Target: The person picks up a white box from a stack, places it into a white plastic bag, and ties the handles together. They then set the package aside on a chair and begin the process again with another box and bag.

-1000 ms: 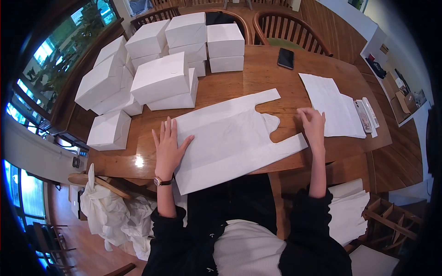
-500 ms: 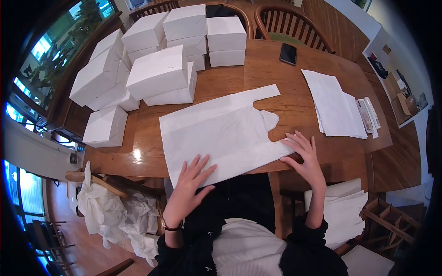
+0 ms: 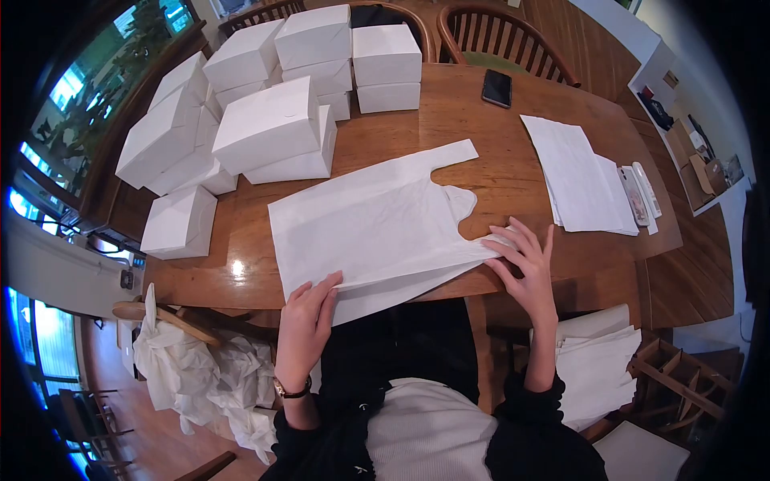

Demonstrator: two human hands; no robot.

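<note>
A white plastic bag with cut-out handles (image 3: 361,208) lies on the wooden table in front of me, its near edge folded up a little. My left hand (image 3: 310,317) is closed on the bag's near left part, thumb and fingers pinching the lifted layer. At the near handle, my right hand (image 3: 525,264) pinches the plastic between thumb and fingers, the other fingers raised. The lifted upper layer stretches between both hands, and a lower layer shows beneath it.
White boxes (image 3: 269,124) are stacked at the back left of the table (image 3: 401,128). A black phone (image 3: 497,88) and flat white bags (image 3: 577,176) lie to the right. Crumpled white bags (image 3: 176,361) hang at lower left; more flat ones (image 3: 597,369) sit at lower right.
My left hand has gone from lying spread on the bag to pinching its near layer, which is now lifted. My right hand stays at the handle. The view has shifted slightly.
</note>
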